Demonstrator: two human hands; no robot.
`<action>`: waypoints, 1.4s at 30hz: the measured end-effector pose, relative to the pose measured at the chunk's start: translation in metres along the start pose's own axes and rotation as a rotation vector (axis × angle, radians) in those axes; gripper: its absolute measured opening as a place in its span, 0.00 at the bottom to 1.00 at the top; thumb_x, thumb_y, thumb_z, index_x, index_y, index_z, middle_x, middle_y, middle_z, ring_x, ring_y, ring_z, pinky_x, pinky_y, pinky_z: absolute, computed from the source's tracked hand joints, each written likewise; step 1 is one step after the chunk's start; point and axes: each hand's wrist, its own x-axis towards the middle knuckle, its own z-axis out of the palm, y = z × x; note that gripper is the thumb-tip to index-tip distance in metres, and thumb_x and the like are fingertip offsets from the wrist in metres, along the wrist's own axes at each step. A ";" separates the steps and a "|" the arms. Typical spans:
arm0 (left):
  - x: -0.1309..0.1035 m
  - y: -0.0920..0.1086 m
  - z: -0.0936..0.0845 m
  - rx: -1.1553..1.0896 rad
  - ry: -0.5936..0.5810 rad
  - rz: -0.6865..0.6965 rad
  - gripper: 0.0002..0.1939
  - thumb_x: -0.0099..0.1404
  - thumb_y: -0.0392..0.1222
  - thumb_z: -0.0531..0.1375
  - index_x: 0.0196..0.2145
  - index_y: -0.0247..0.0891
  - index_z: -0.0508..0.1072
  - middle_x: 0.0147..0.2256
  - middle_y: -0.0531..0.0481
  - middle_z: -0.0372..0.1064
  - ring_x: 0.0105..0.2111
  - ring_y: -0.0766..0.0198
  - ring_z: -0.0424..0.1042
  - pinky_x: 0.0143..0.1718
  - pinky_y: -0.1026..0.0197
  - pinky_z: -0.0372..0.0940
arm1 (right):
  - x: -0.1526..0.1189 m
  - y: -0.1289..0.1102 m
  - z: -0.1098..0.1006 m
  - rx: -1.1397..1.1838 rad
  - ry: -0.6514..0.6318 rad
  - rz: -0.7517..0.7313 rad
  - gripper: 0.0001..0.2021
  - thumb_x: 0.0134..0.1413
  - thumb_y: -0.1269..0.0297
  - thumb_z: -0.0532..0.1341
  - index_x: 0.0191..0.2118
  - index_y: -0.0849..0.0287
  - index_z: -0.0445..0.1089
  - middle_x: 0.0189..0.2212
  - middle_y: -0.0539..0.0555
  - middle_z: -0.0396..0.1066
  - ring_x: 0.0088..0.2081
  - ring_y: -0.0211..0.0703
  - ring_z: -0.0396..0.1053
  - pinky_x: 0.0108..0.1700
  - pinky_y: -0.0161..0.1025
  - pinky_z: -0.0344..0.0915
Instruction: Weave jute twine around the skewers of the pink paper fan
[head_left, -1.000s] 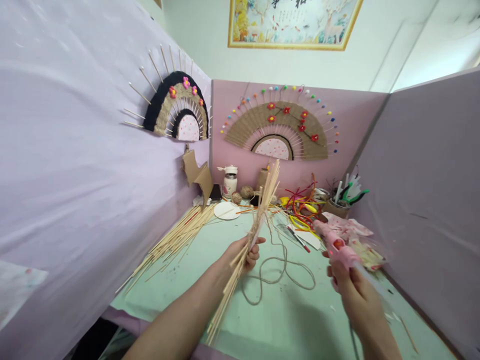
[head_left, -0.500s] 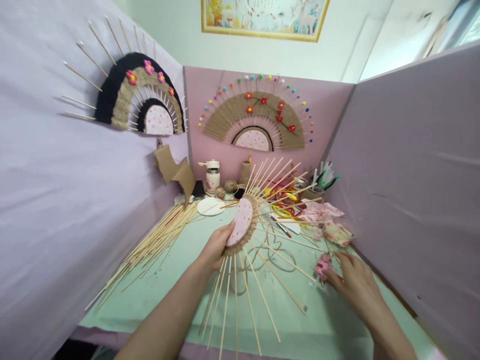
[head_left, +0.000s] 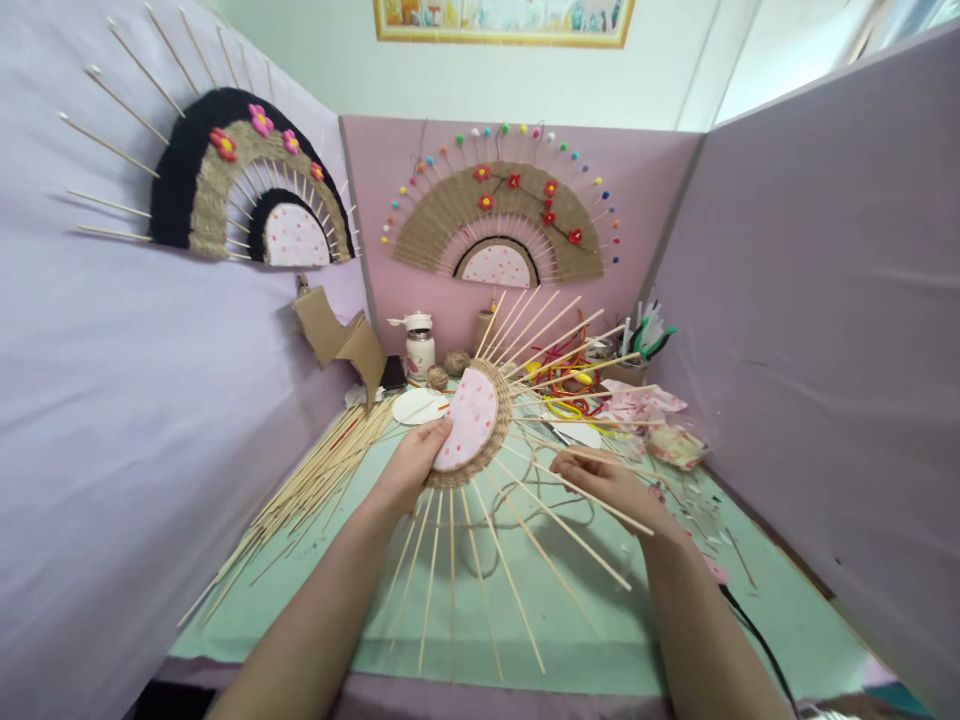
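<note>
My left hand point(head_left: 412, 462) grips the straight edge of a half-round fan piece point(head_left: 470, 418), thumb on its pink dotted cloth face. A band of woven twine point(head_left: 501, 412) borders the curved edge, and thin wooden sticks point(head_left: 517, 567) spread out from it like rays. My right hand point(head_left: 611, 482) is curled behind the sticks on the right, its fingers pinched together. Whatever they hold is hidden. A loose length of twine point(head_left: 491, 572) loops over the table below the sticks and runs close to those fingertips.
A bundle of wooden sticks point(head_left: 311, 490) lies at left. At the back stand a cream bottle point(head_left: 420, 352), twine balls point(head_left: 457, 362) and a pot of tools point(head_left: 628, 372). Pink cloth point(head_left: 641, 400) lies right. A black cord point(head_left: 757, 640) trails beside my right forearm. Finished fans point(head_left: 427, 235) hang on the panels.
My right hand has left the pink object at the right and moved leftward to behind the sticks. My left hand keeps its hold on the fan piece.
</note>
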 end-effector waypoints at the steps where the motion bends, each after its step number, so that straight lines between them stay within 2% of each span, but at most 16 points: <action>1: 0.001 0.003 -0.003 0.043 0.001 0.024 0.26 0.47 0.59 0.68 0.33 0.32 0.77 0.27 0.49 0.75 0.25 0.66 0.68 0.27 0.66 0.60 | 0.001 0.004 -0.003 0.053 0.038 -0.002 0.14 0.52 0.53 0.64 0.29 0.60 0.72 0.21 0.47 0.63 0.24 0.35 0.59 0.27 0.33 0.56; 5: 0.003 0.007 -0.016 0.207 0.027 0.068 0.25 0.49 0.61 0.66 0.31 0.33 0.76 0.26 0.51 0.73 0.25 0.66 0.66 0.25 0.66 0.58 | 0.003 0.018 -0.009 0.278 0.153 0.007 0.14 0.46 0.53 0.68 0.31 0.60 0.73 0.22 0.48 0.65 0.25 0.36 0.61 0.28 0.34 0.60; 8: 0.003 0.005 -0.024 0.274 0.035 0.085 0.25 0.49 0.62 0.65 0.30 0.34 0.75 0.26 0.51 0.73 0.25 0.66 0.67 0.27 0.65 0.58 | 0.004 0.023 -0.009 0.423 0.230 0.037 0.14 0.41 0.57 0.71 0.34 0.58 0.72 0.22 0.47 0.66 0.26 0.37 0.64 0.32 0.36 0.64; 12: 0.003 0.000 -0.029 0.318 0.055 0.091 0.26 0.49 0.63 0.64 0.29 0.34 0.74 0.24 0.52 0.71 0.25 0.65 0.66 0.26 0.65 0.57 | 0.004 0.022 -0.012 0.556 0.296 0.048 0.16 0.37 0.63 0.73 0.35 0.55 0.71 0.26 0.47 0.69 0.30 0.37 0.67 0.37 0.37 0.67; 15: 0.002 -0.001 -0.030 0.341 0.096 0.096 0.26 0.49 0.64 0.64 0.28 0.34 0.73 0.23 0.53 0.69 0.24 0.67 0.64 0.25 0.66 0.56 | 0.002 0.018 -0.012 0.603 0.309 0.027 0.17 0.36 0.63 0.73 0.35 0.54 0.70 0.27 0.47 0.69 0.29 0.37 0.67 0.36 0.37 0.66; 21: 0.005 -0.005 -0.039 0.437 0.134 0.138 0.25 0.52 0.64 0.61 0.27 0.34 0.72 0.22 0.55 0.66 0.23 0.67 0.61 0.24 0.66 0.53 | -0.001 0.013 -0.012 0.601 0.365 -0.073 0.16 0.39 0.61 0.71 0.33 0.54 0.66 0.25 0.47 0.67 0.23 0.34 0.60 0.27 0.35 0.59; 26: 0.012 -0.013 -0.049 0.472 0.141 0.150 0.24 0.55 0.63 0.60 0.28 0.35 0.73 0.21 0.55 0.66 0.22 0.67 0.61 0.24 0.66 0.52 | 0.000 0.019 -0.013 0.558 0.353 -0.135 0.14 0.41 0.63 0.70 0.33 0.54 0.65 0.26 0.48 0.69 0.25 0.36 0.61 0.26 0.35 0.56; 31: 0.010 -0.010 -0.046 0.451 0.142 0.115 0.25 0.52 0.64 0.61 0.27 0.35 0.73 0.22 0.54 0.68 0.22 0.66 0.63 0.23 0.66 0.53 | 0.001 0.019 -0.012 0.541 0.380 -0.156 0.14 0.42 0.63 0.70 0.33 0.54 0.65 0.26 0.48 0.70 0.26 0.37 0.63 0.26 0.35 0.56; 36: 0.006 -0.003 -0.041 0.400 0.155 0.083 0.26 0.50 0.64 0.62 0.29 0.35 0.74 0.24 0.51 0.70 0.26 0.63 0.66 0.26 0.65 0.56 | 0.000 0.015 -0.011 0.546 0.393 -0.149 0.14 0.42 0.62 0.70 0.33 0.54 0.66 0.23 0.48 0.69 0.25 0.37 0.64 0.25 0.34 0.55; 42: 0.008 -0.006 -0.044 0.457 0.162 0.088 0.24 0.51 0.63 0.61 0.26 0.36 0.73 0.22 0.52 0.69 0.27 0.61 0.67 0.26 0.64 0.57 | 0.000 0.015 -0.010 0.565 0.416 -0.174 0.13 0.41 0.62 0.70 0.33 0.53 0.67 0.24 0.47 0.69 0.26 0.38 0.65 0.27 0.35 0.56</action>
